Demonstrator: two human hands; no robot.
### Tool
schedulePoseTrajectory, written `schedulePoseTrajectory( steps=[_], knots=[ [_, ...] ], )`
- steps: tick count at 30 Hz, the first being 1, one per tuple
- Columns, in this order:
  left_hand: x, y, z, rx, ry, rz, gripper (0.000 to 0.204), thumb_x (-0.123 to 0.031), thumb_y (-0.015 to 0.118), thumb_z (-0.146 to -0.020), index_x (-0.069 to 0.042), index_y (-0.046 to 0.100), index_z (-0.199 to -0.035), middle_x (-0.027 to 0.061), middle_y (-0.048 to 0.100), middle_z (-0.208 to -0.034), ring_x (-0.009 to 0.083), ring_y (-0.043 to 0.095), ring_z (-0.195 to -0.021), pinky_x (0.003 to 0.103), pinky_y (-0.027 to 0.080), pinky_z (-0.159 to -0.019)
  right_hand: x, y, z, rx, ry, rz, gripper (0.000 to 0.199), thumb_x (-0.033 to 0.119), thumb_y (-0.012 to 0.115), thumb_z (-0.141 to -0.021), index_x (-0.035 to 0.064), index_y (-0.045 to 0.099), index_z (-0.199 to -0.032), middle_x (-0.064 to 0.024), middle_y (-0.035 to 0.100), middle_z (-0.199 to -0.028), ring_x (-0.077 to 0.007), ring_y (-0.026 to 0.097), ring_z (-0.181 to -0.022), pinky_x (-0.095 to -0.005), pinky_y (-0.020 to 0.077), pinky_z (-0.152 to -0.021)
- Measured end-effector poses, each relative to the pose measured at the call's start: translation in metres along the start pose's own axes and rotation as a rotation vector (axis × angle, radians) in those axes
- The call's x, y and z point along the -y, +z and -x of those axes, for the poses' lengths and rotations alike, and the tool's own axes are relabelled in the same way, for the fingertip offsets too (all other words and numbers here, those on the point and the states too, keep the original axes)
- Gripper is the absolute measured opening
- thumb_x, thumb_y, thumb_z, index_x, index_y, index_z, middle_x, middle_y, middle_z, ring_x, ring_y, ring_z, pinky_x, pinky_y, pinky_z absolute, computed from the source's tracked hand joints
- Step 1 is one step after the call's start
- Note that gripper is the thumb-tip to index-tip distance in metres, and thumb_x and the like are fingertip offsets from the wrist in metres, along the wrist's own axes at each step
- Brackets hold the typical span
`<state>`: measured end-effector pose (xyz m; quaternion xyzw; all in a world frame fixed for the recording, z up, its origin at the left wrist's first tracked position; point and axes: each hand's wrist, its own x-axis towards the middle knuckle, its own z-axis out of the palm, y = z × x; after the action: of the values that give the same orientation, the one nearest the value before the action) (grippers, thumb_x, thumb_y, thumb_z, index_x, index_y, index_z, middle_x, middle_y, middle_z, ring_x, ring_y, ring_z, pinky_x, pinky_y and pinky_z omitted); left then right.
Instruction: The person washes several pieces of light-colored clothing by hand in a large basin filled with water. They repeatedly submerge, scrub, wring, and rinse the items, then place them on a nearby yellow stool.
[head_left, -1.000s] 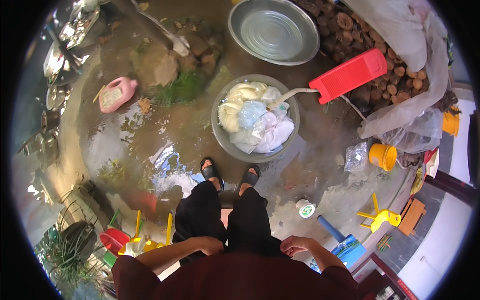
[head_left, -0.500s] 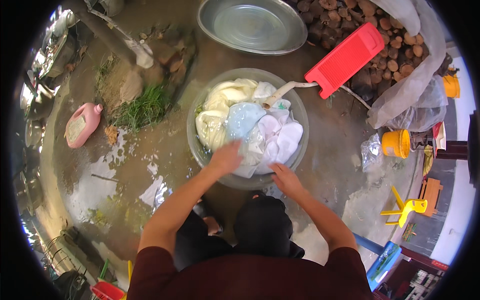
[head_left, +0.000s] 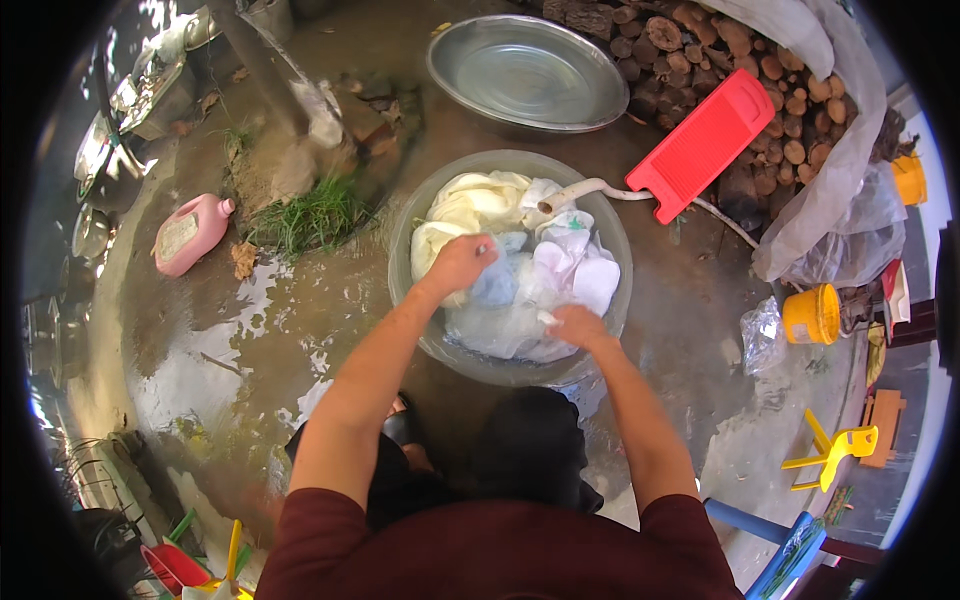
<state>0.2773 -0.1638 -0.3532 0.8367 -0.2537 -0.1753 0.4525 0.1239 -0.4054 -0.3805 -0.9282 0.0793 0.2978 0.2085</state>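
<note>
A round grey tub (head_left: 408,215) stands before me, full of wet laundry and water. Over its left side my left hand (head_left: 460,264) is closed, its curled fingers beside a light blue cloth (head_left: 495,284); what they grip is hidden. My right hand (head_left: 580,326), at the near right side, pinches a bit of thin white cloth (head_left: 520,333) that spreads across the front of the tub. Cream cloth (head_left: 487,197) is heaped at the far left, white pieces (head_left: 595,280) at the right. The end of a pale hose (head_left: 580,189) reaches over the rim.
A wide metal basin (head_left: 530,75) stands beyond the tub. A red washboard (head_left: 705,145) leans by stacked logs (head_left: 800,120). At the left lies a pink jug (head_left: 193,235) near grass (head_left: 310,215). A yellow bucket (head_left: 811,314) and small yellow chair (head_left: 842,450) are at the right.
My left hand has moved up over the light blue cloth, which looks more crumpled. My right hand now holds thin white cloth, which has spread across the tub's front. The view has shifted slightly.
</note>
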Motion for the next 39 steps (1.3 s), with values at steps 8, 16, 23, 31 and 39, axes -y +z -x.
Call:
schedulePoseTrajectory(
  steps=[8,16,23,31,39],
  knots=[
    [-0.156,-0.056,0.015,-0.033,0.208,0.531,0.008,-0.011,0.058,-0.092,-0.005,0.062,-0.089,-0.0056,0.058,-0.076,0.0047,0.052,-0.067,0.022,0.043,-0.06,0.056,0.002,-0.017,-0.438,-0.263,-0.76,0.051,0.015,0.067,-0.08,0.0054,0.054,-0.128,-0.0125,0.065,-0.107,-0.0229,0.062,-0.096,-0.0346,0.0483,-0.085],
    [-0.033,-0.085,0.007,-0.459,-0.068,0.18,0.012,-0.014,0.054,-0.094,-0.003,0.059,-0.091,0.0013,0.061,-0.074,0.0092,0.057,-0.063,0.026,0.049,-0.055,0.085,-0.105,0.016,-0.657,-0.409,-1.047,0.031,0.0,0.052,-0.086,0.0017,0.059,-0.117,-0.0065,0.064,-0.098,-0.0116,0.057,-0.085,-0.0242,0.0452,-0.074],
    [-0.003,-0.049,0.005,-0.438,-0.194,-0.258,0.019,-0.011,0.053,-0.089,-0.005,0.054,-0.106,0.0116,0.066,-0.091,0.0293,0.065,-0.083,0.04,0.053,-0.074,0.071,-0.071,-0.016,-0.581,-0.467,-0.977,0.041,0.002,0.052,-0.087,0.0105,0.053,-0.127,-0.0081,0.061,-0.118,-0.0169,0.057,-0.104,-0.0277,0.0454,-0.084],
    [-0.008,0.027,0.06,0.253,0.175,-0.786,0.046,-0.013,0.054,-0.085,-0.011,0.045,-0.13,0.0114,0.055,-0.125,0.0287,0.049,-0.119,0.048,0.037,-0.098,0.01,0.069,-0.038,-0.557,-0.167,0.033,0.036,0.019,0.061,-0.08,0.0055,0.057,-0.114,-0.0169,0.064,-0.108,-0.0358,0.061,-0.101,-0.0424,0.0442,-0.092],
    [-0.003,0.023,0.064,0.383,-0.129,-0.325,0.048,-0.021,0.064,-0.082,-0.01,0.049,-0.126,0.0148,0.062,-0.111,0.034,0.06,-0.101,0.043,0.046,-0.091,0.025,-0.01,-0.003,-0.295,-0.125,-0.817,0.017,0.017,0.063,-0.087,0.0002,0.067,-0.086,-0.0016,0.066,-0.082,-0.0083,0.057,-0.079,-0.0248,0.0452,-0.075]
  ],
)
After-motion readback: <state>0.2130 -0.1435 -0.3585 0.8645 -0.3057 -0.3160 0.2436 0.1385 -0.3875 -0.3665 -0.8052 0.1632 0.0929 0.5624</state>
